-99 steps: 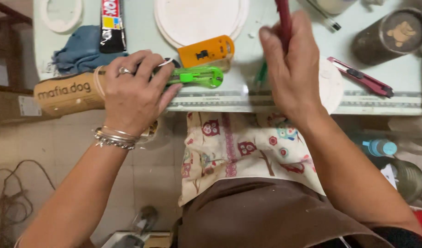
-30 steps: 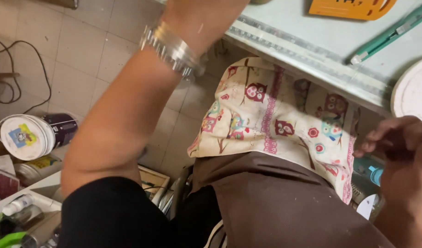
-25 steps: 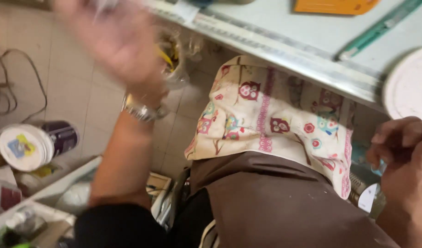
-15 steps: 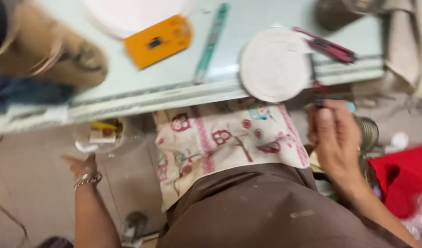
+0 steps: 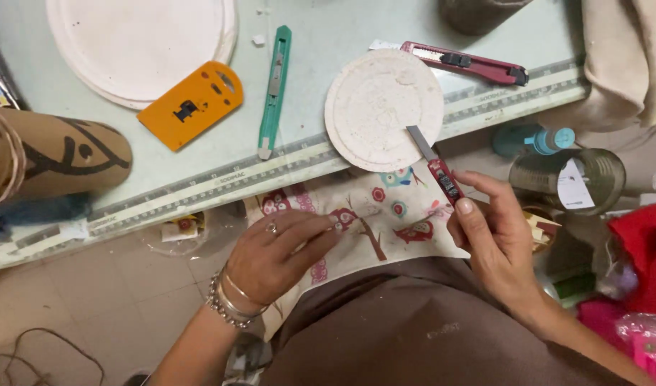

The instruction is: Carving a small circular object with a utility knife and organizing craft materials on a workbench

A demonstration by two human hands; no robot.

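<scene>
Cutter [image 5: 436,170] held in right hand [image 5: 494,243] grip, blade over round clay disc [image 5: 382,107]; left hand [image 5: 274,256] loosely curled, flat on patterned cloth [image 5: 385,221] below disc.

I see my right hand [image 5: 496,246] gripping a red box cutter [image 5: 436,170], blade over the near edge of a small white clay disc [image 5: 382,107]. My left hand [image 5: 278,254] rests flat on the patterned cloth [image 5: 385,221]. A green cutter [image 5: 274,89] and orange scraper [image 5: 191,104] lie on the table [image 5: 328,28], far left.
</scene>
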